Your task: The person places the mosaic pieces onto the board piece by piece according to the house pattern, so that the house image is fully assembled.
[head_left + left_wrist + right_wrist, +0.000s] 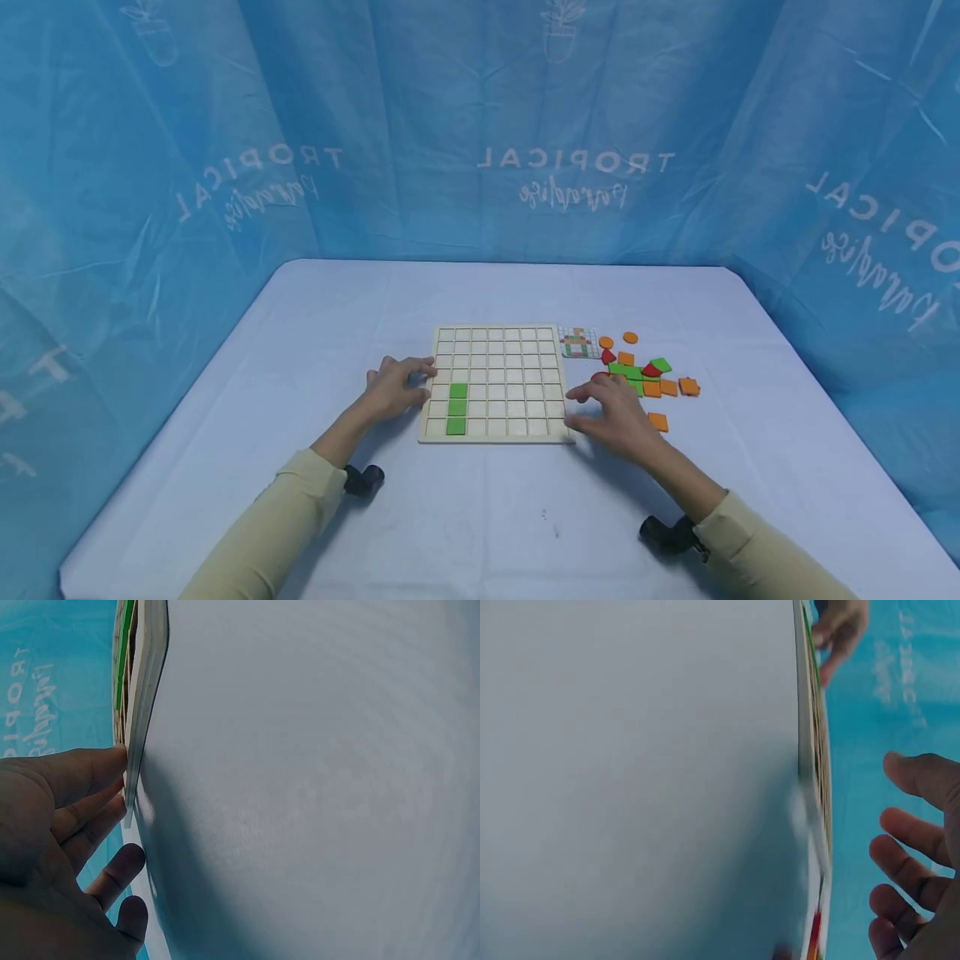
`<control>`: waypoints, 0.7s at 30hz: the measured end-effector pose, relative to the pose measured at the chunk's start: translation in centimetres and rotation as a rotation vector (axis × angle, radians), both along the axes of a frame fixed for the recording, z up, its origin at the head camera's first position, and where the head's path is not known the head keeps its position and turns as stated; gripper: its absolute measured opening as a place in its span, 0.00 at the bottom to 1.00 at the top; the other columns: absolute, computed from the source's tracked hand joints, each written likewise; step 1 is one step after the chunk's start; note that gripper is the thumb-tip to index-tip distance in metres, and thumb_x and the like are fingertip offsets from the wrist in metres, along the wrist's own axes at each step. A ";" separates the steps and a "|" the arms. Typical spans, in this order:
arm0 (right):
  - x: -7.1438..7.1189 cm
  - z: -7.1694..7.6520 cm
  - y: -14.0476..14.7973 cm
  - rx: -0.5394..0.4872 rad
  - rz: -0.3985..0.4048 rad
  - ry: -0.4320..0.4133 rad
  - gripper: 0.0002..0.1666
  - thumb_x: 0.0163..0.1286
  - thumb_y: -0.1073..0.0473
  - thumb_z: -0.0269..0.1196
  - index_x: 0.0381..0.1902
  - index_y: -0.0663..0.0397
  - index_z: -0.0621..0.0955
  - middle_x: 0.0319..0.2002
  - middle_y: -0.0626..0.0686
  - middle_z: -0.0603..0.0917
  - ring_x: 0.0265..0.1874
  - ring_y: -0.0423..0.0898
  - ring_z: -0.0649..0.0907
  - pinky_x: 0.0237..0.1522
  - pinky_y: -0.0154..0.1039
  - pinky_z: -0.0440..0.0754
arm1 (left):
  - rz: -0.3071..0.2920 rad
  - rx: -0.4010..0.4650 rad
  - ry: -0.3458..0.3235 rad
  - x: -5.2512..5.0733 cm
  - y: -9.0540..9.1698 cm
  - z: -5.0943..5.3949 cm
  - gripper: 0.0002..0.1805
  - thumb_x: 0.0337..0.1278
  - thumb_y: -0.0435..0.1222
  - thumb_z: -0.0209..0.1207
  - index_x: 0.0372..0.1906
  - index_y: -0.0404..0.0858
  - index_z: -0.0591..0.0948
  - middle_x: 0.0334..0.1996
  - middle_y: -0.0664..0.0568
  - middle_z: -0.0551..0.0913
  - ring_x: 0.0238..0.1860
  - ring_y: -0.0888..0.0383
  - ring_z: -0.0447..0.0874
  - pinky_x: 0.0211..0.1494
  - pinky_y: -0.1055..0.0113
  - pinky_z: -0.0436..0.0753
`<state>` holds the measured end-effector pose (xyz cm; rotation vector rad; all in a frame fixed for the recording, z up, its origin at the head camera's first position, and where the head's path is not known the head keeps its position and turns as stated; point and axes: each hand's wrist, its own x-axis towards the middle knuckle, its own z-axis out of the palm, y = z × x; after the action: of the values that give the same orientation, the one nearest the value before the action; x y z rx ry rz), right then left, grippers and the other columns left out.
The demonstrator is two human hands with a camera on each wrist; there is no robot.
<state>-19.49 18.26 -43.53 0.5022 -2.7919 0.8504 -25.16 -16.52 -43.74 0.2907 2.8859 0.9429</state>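
Beige-sleeved left hand (392, 390): thumb and fingers apart, tips touching the left edge of the grid board (506, 375).
Green square tiles (457, 408): three in a column, board's near left.
Grid board: middle of the white tablecloth (450, 517).
Patterned card (579, 342): beside the board's far right corner.
Right hand (617, 414): fingers apart, near the board's right edge.
Loose coloured pieces (652, 388): farther right.

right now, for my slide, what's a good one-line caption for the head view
Left hand and right hand flank a gridded board with three green squares; coloured pieces lie to its right.
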 end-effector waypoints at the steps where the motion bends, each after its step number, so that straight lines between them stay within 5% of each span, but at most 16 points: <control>1: 0.3 -0.1 0.9 0.010 -0.019 -0.011 0.21 0.51 0.55 0.75 0.43 0.52 0.85 0.37 0.49 0.80 0.44 0.51 0.71 0.44 0.50 0.69 | 0.000 0.000 0.000 0.0 0.0 0.0 0.19 0.53 0.34 0.65 0.53 0.40 0.82 0.65 0.54 0.72 0.52 0.52 0.65 0.53 0.49 0.55; 7: 1.9 -0.5 4.9 0.025 -0.100 -0.107 0.23 0.51 0.56 0.75 0.46 0.54 0.85 0.44 0.54 0.80 0.47 0.53 0.70 0.42 0.50 0.73 | 0.009 -0.016 -0.008 0.0 0.1 0.2 0.19 0.54 0.34 0.64 0.53 0.40 0.81 0.65 0.53 0.72 0.53 0.52 0.65 0.53 0.49 0.56; 21: 3.5 -1.3 7.9 0.012 -0.064 -0.199 0.24 0.51 0.57 0.75 0.48 0.54 0.84 0.41 0.50 0.79 0.44 0.50 0.69 0.38 0.44 0.72 | 0.003 0.011 -0.006 0.0 -0.1 0.1 0.19 0.54 0.33 0.64 0.53 0.39 0.82 0.65 0.52 0.72 0.53 0.51 0.65 0.54 0.49 0.55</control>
<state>-16.01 26.16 -44.80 0.3445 -2.9761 0.9166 -25.18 -16.60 -43.63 0.2844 2.8773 0.9587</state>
